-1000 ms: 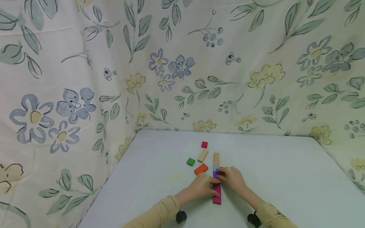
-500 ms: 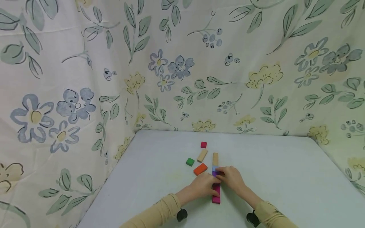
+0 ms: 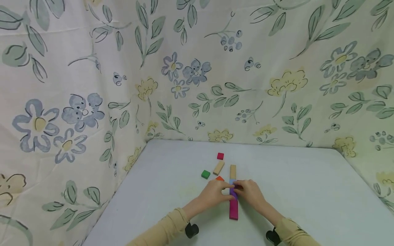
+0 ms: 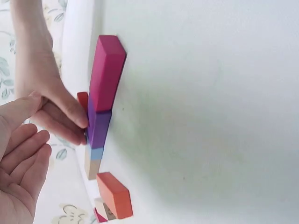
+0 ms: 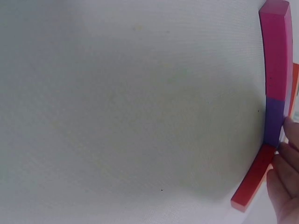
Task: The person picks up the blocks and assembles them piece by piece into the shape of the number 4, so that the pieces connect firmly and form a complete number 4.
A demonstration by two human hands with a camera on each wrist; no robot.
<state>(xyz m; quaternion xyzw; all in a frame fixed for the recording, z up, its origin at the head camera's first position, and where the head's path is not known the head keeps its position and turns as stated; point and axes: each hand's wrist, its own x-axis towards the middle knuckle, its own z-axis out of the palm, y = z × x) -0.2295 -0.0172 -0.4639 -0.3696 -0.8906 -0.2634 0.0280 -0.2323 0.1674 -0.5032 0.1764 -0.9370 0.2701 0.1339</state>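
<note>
A row of wooden blocks runs away from the person: magenta, purple, light blue and beige. A red block meets the purple one at an angle; from the head view the right hand hides most of it. My left hand hovers left of the purple block, thumb and fingers spread apart around air. My right hand is bent over the row, thumb tip at the purple block's edge, fingertips by the blue and red blocks. I cannot tell whether it grips one.
Left of the row lie an orange block, a green block, another beige block and a small crimson block. They rest on a white table, with a floral cloth hanging behind and at the left.
My left hand has let go of the row and drawn back up-left, showing more of the purple and magenta blocks and covering part of the orange one. My right hand stays put.
</note>
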